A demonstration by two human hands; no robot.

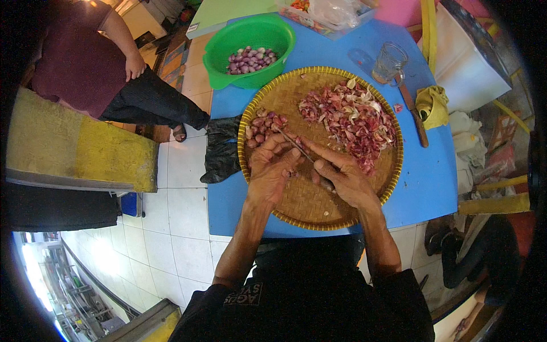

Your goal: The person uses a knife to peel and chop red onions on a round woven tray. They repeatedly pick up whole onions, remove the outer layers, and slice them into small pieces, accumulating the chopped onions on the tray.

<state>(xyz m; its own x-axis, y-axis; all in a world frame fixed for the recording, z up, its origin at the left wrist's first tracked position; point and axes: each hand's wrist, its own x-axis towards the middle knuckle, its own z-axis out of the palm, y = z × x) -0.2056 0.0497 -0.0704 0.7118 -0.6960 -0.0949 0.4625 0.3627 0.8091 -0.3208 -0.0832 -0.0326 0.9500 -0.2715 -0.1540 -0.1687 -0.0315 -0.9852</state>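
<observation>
Over a round woven bamboo tray (299, 216), my right hand (344, 173) is closed around a small knife (297, 146), whose thin blade points up and left. My left hand (273, 164) is beside the blade, fingers curled, with a small dark reddish piece at its fingertips, perhaps shallot or peel; it is too small to tell. Unpeeled shallots (263, 126) are piled on the tray's left side, just beyond my left hand. A broad heap of reddish and white papery peels (350, 122) covers the upper right of the tray. Peeled shallots (251, 60) lie in a green plastic colander (271, 36).
On the blue table (431, 184) stand a glass mug (389, 63), a larger knife (413, 109), a yellow cloth (432, 102) and a plastic container (333, 25). A black plastic bag (222, 147) hangs at the left edge. A person (85, 64) stands at the left; another is at the lower right.
</observation>
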